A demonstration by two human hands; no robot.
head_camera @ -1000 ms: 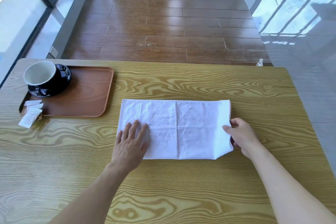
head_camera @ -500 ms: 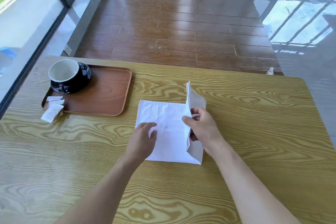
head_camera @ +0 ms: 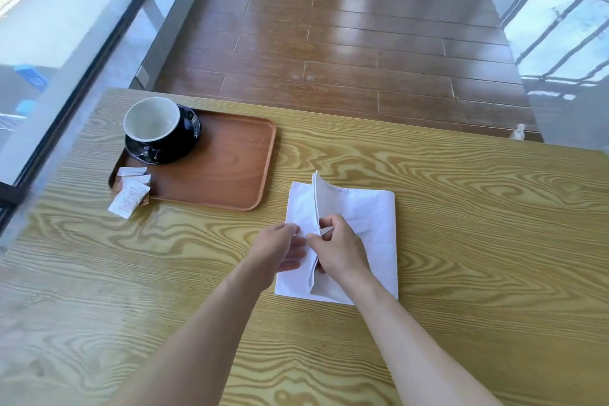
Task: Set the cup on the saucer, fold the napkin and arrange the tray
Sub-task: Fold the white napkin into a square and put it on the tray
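Note:
A white napkin [head_camera: 369, 217] lies on the wooden table [head_camera: 461, 240], folded over to about half its width. My right hand [head_camera: 339, 250] pinches the free edge of its upper layer, which stands raised along the left side. My left hand [head_camera: 280, 249] rests beside it on the napkin's left edge, fingers touching the cloth. A black cup [head_camera: 153, 123] with a white inside stands on a black saucer [head_camera: 184, 145] in the far left corner of the brown tray [head_camera: 230, 168].
Several white sugar packets [head_camera: 130, 191] lie at the tray's near left corner, partly over its rim. A glass wall runs along the table's left side. Beyond the far edge is a dark wood floor. A small white object [head_camera: 517, 132] sits at the far right edge.
My right hand has carried the napkin's right end over to the left, halving it. My left hand has shifted to the left edge. The view has moved right.

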